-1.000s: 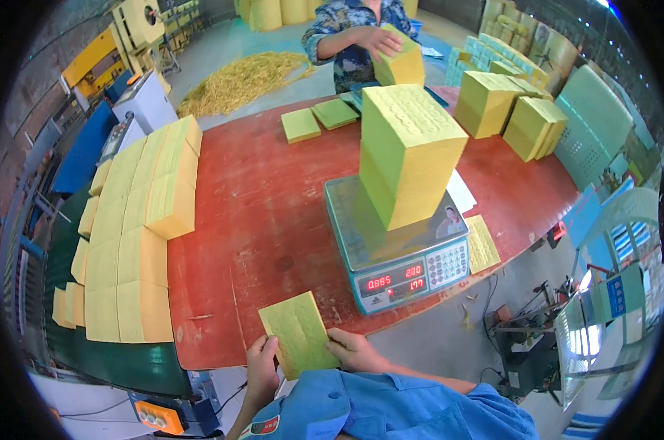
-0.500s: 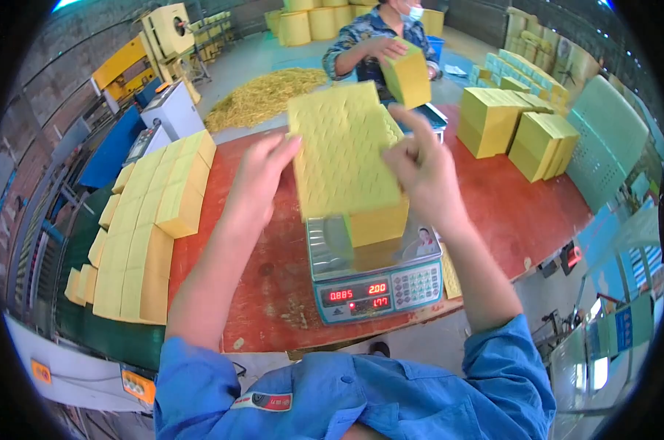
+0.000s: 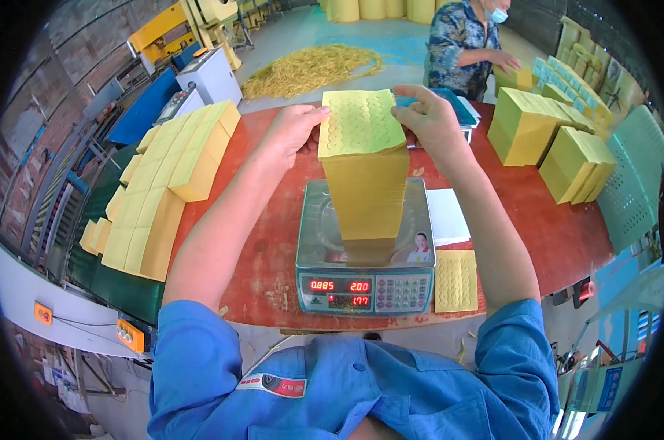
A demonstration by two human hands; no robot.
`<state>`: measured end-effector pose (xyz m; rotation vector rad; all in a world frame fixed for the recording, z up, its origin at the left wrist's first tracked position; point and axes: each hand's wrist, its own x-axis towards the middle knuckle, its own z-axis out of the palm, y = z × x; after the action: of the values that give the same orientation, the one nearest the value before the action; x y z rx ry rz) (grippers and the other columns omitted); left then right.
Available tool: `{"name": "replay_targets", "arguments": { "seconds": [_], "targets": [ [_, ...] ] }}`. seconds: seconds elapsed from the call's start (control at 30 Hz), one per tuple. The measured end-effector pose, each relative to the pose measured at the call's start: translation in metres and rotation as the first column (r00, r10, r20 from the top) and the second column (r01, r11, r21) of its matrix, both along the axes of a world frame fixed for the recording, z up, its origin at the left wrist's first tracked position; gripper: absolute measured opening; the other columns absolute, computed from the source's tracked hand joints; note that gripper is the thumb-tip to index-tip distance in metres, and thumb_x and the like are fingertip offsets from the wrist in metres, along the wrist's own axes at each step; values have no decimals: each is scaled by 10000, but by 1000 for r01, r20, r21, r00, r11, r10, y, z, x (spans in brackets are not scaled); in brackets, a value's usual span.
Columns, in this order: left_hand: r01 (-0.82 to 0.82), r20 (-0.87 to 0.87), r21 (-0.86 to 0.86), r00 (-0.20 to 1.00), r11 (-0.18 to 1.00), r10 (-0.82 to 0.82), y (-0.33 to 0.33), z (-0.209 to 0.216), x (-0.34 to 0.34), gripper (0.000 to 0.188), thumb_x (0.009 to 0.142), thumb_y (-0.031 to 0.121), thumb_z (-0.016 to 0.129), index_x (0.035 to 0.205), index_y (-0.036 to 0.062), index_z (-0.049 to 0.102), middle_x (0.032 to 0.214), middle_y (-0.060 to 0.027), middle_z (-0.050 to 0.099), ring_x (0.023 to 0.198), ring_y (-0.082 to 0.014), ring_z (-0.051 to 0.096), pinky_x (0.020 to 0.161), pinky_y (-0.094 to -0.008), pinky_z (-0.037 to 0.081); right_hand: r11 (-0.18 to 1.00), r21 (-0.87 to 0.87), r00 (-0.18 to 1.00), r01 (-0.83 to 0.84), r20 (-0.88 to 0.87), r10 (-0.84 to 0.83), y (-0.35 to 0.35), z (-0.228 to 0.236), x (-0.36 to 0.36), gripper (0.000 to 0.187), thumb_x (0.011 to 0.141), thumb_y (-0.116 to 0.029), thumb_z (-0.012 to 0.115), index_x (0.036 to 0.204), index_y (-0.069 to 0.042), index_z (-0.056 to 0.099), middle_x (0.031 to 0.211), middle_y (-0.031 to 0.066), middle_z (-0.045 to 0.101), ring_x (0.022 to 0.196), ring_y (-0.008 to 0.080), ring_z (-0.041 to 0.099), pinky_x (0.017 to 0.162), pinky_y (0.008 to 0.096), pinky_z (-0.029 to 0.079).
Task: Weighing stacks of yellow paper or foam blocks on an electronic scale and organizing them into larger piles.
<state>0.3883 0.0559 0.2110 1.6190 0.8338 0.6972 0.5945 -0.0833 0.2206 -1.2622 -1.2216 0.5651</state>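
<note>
Yellow stack (image 3: 366,192) stands on a scale (image 3: 319,246) beside white paper (image 3: 450,218).

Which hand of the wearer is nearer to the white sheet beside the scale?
Right: the right hand is beyond the white sheet, at the right of the tall yellow stack; the left hand is farther, at its left.

We have a brownish-grey wall (image 3: 79,70) on the left and a darker wall (image 3: 541,33) at the back right. The floor (image 3: 284,33) is grey — with a blue patch (image 3: 409,55) farther off — and before us spreads a scuffed red table (image 3: 262,271), a pale green perforated panel (image 3: 635,180) standing at its right edge
</note>
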Motion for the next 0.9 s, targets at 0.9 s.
{"name": "replay_targets", "arguments": {
  "seconds": [0.9],
  "targets": [
    [-87, -116, 599, 974, 796, 193, 28, -38, 10, 385, 925, 321, 574, 763, -26, 611, 603, -150, 527, 574, -224, 531, 594, -391, 416, 993, 74, 988, 91, -131, -80, 5, -39, 1, 263, 887, -68, 639, 1122, 50, 641, 737, 40, 643, 625, 81, 582, 568, 239, 478]
  ]
}}
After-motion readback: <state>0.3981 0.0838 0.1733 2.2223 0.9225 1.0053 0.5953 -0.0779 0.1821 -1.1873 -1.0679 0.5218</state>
